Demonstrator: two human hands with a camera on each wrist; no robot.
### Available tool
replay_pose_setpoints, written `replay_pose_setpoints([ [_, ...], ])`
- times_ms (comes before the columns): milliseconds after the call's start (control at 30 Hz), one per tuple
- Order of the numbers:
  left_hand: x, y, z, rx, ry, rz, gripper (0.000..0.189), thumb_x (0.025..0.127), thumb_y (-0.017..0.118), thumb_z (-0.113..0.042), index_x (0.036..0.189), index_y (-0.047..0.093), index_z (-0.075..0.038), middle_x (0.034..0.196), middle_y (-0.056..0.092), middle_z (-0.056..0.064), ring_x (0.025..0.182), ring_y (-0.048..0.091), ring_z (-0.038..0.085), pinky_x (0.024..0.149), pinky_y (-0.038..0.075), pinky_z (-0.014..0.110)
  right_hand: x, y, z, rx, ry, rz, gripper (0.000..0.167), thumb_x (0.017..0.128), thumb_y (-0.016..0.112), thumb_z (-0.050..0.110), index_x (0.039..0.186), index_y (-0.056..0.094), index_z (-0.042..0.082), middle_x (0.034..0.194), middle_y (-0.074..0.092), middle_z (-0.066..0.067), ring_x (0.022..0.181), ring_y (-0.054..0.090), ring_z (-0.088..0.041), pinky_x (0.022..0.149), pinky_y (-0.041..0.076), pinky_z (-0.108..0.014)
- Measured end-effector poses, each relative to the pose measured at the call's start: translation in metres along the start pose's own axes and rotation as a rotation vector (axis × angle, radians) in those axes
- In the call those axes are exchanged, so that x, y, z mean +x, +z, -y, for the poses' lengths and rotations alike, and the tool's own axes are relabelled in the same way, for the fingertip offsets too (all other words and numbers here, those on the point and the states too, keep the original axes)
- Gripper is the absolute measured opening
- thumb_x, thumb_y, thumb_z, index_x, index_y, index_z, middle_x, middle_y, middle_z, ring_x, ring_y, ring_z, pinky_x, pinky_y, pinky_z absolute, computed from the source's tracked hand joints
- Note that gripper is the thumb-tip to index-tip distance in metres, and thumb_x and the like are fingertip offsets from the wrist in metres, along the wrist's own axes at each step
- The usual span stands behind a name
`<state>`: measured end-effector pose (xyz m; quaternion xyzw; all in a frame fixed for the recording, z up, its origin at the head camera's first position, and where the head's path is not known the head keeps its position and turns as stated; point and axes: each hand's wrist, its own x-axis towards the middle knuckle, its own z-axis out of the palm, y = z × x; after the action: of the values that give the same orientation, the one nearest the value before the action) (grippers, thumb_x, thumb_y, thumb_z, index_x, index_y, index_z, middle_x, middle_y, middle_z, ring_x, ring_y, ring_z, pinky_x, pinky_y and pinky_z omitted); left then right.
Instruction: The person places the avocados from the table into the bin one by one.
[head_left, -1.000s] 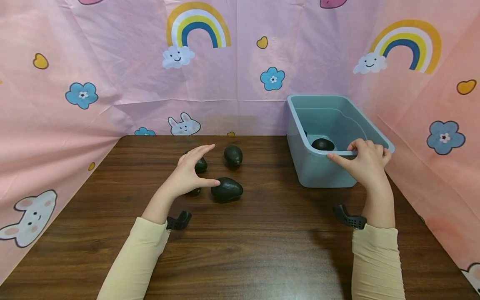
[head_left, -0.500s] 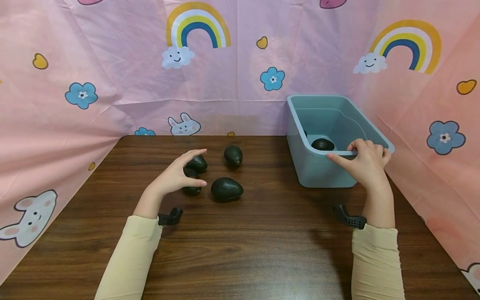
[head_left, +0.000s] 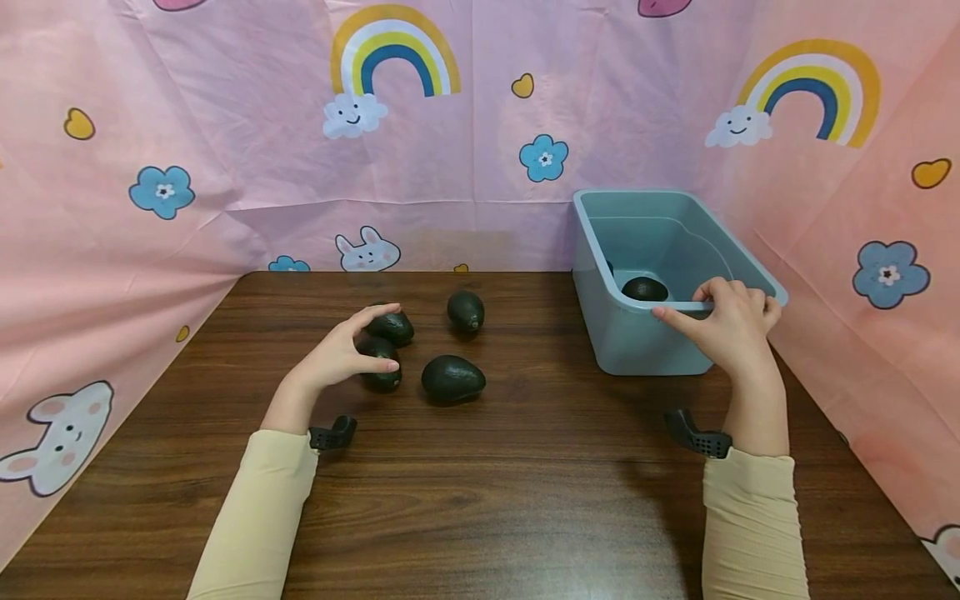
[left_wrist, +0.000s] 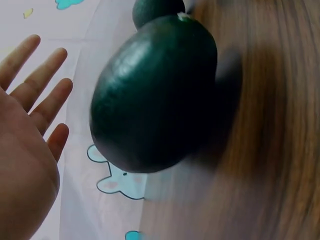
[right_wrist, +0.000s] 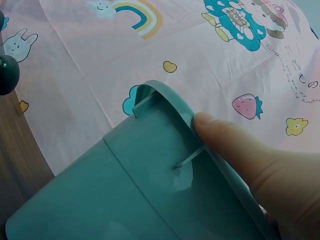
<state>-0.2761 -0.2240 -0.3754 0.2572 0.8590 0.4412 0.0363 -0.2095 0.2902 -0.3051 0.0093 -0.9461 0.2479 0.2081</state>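
Observation:
Over the left part of the table hovers my left hand [head_left: 330, 358], thumb and fingers spread wide and holding nothing. Nearest to it lies a dark green avocado [head_left: 384, 377], partly hidden by the thumb; another avocado [head_left: 395, 328] lies just behind. To their right are an avocado [head_left: 453, 379] in front and an avocado [head_left: 466, 312] farther back. In the left wrist view, a large avocado [left_wrist: 152, 95] stands apart from the straight fingers [left_wrist: 42, 80]. My right hand [head_left: 738, 329] grips the front rim of a blue-green plastic bin [head_left: 645, 342], thumb outside.
Inside the bin lies an avocado [head_left: 645, 289], with a dark sliver of something beside the left wall. The brown wooden table [head_left: 480, 500] is bordered by a pink patterned cloth [head_left: 480, 150] at the back and sides; the bin stands near the back right.
My left hand has drawn back to the left, away from the front right avocado, uncovering the two left ones. The right hand and the bin have not moved.

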Motion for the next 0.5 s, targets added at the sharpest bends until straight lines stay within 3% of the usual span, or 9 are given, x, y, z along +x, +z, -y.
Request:
replay_pose_setpoints([
  [267,-0.002,-0.002,0.014,-0.050,-0.016,-0.010,0.081,0.080,0.080,-0.022,0.148,0.036,-0.014,0.151,0.032,0.006,0.139,0.022,0.037,0.102,0.024,0.065,0.000,0.001,0.000,-0.005,-0.002,0.006,0.061,0.082,0.069,0.055,0.098,0.052,-0.001,0.094,0.044,-0.017,0.094,0.033,-0.045,0.093,0.004,-0.066],
  [500,-0.003,-0.003,0.025,-0.028,-0.025,-0.022,0.079,0.081,0.079,-0.021,0.147,0.037,-0.011,0.151,0.033,0.009,0.139,0.020,0.036,0.102,0.024,0.064,0.000,0.001,-0.002,-0.010,0.001,0.009,0.062,0.082,0.068,0.056,0.099,0.052,-0.001,0.095,0.044,-0.018,0.095,0.033,-0.045,0.092,0.005,-0.066],
])
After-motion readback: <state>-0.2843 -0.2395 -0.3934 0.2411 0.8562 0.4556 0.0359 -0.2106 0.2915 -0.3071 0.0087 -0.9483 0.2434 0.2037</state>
